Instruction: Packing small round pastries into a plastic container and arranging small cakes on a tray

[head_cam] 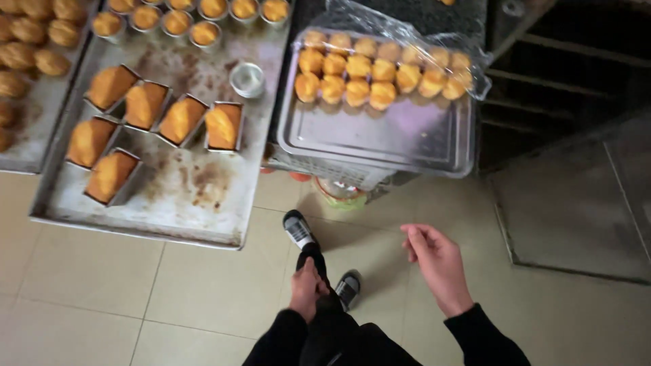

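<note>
My left hand (306, 290) hangs by my leg with the fingers curled in, holding nothing that I can see. My right hand (434, 261) is out in front over the tiled floor, fingers loosely apart and empty. Above it a steel tray (380, 139) carries rows of small golden buns (369, 71) under clear plastic film. To the left, a larger stained baking tray (183, 193) holds several loaves in rectangular tins (146, 105), round cakes in cups along its far edge, and one empty round cup (247, 79).
A third tray of round rolls (30, 41) sits at the far left. My shoes (298, 229) stand on beige floor tiles. A dark metal rack (563, 74) is at the upper right, with a grey mat (576, 210) below it.
</note>
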